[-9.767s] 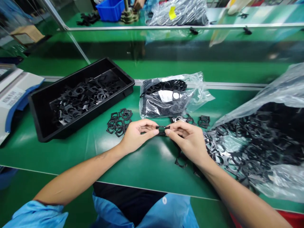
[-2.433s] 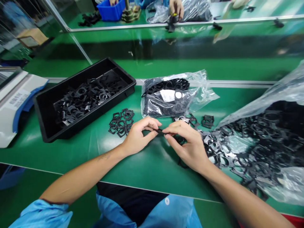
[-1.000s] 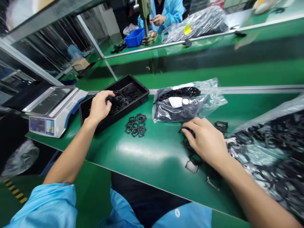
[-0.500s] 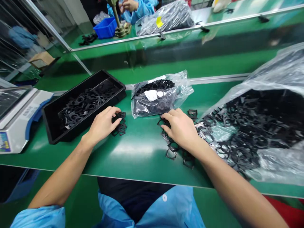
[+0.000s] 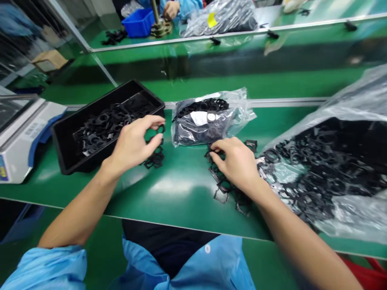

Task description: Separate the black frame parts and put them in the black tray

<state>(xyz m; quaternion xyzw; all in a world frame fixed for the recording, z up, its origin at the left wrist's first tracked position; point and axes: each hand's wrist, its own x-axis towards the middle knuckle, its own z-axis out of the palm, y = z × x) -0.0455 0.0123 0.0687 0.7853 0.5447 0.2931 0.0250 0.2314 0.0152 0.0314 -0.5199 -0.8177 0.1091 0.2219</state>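
Observation:
My left hand [image 5: 134,139] is raised a little off the green table, with a small black plastic ring part [image 5: 160,129] between thumb and forefinger. Beneath its fingertips lies a small cluster of similar black parts [image 5: 155,158]. My right hand [image 5: 237,163] rests at a loose scatter of black frame parts [image 5: 224,186], its thumb and forefinger closed on one black ring part [image 5: 215,152]. The palm hides some of the scatter. To the right, a large open plastic bag [image 5: 353,209] spills many more such parts [image 5: 320,165].
A black tray [image 5: 65,163] holding black parts sits at left, beside a white-and-blue scale [image 5: 27,137]. A clear bag [image 5: 201,129] of parts lies behind my hands. Across the metal rail are a blue bin [image 5: 138,23], a filled bag [image 5: 223,18] and a co-worker's hand [image 5: 171,9].
My left hand has lifted from the cluster, a black ring part now showing between its fingers. My right hand stays at the scatter. The view has shifted slightly.

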